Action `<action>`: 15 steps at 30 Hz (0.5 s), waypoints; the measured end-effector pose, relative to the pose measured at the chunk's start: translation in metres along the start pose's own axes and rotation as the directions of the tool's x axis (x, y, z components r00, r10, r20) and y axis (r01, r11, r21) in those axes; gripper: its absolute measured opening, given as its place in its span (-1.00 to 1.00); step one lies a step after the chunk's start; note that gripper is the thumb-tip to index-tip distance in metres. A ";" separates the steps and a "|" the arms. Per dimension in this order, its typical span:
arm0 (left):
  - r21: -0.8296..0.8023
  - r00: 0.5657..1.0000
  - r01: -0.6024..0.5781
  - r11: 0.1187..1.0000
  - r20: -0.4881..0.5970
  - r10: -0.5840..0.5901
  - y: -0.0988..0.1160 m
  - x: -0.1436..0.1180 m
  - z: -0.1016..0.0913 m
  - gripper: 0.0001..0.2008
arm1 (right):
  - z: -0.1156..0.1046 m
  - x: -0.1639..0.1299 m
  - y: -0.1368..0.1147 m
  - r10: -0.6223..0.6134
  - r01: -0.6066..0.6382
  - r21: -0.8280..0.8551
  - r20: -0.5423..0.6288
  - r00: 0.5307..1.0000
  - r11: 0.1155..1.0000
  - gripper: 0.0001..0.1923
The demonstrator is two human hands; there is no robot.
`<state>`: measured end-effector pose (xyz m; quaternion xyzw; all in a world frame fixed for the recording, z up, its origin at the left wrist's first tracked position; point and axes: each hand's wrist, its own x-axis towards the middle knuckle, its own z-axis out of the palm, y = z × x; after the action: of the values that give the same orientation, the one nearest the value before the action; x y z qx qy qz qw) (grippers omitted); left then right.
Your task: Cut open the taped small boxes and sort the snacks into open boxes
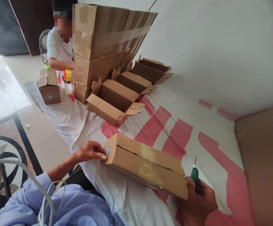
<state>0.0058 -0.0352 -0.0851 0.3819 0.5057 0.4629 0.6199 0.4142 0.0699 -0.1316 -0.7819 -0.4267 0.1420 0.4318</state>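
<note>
A long, closed cardboard box (148, 161) lies in front of me with clear tape across its top seam. A small blue-and-white label (107, 150) is on its left end. My left hand (90, 151) is at that end, thumb and curled fingers against the cardboard. My right hand (201, 194) is at the opposite end, fingers wrapped round a green-handled screwdriver (194, 172) whose thin metal shank points up and away. The thumb side of this hand touches the box's right end. The exact shape of the screwdriver's tip is too small to tell.
Several open cardboard boxes (114, 102) stand in a row beyond. Behind them rises a stack of taped cartons (108, 31). A co-worker (60, 47) sits at far left near a tape roll (67, 76) and a small box (49, 88). A large carton (263, 150) stands at right.
</note>
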 end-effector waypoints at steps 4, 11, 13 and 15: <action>0.000 1.000 0.000 1.000 -0.016 0.000 -0.003 0.005 0.006 -0.39 | -0.001 -0.001 -0.004 0.012 -0.012 0.014 -0.004 1.000 1.000 -0.55; -0.019 0.998 -0.042 0.999 -0.053 0.040 -0.003 0.012 0.006 -0.40 | 0.000 0.000 -0.001 0.009 -0.009 0.031 -0.009 1.000 0.999 -0.55; -0.021 0.998 -0.042 0.999 -0.055 0.041 -0.003 0.012 0.006 -0.41 | 0.001 0.002 0.004 0.007 -0.006 0.017 -0.007 1.000 1.000 -0.56; -0.023 0.998 -0.046 0.999 -0.052 0.044 -0.003 0.012 0.007 -0.42 | 0.002 0.004 0.009 -0.013 0.013 0.001 0.001 1.000 1.000 -0.55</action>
<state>0.0140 -0.0246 -0.0900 0.3738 0.5071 0.4923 0.6006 0.4202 0.0716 -0.1393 -0.7789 -0.4317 0.1398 0.4330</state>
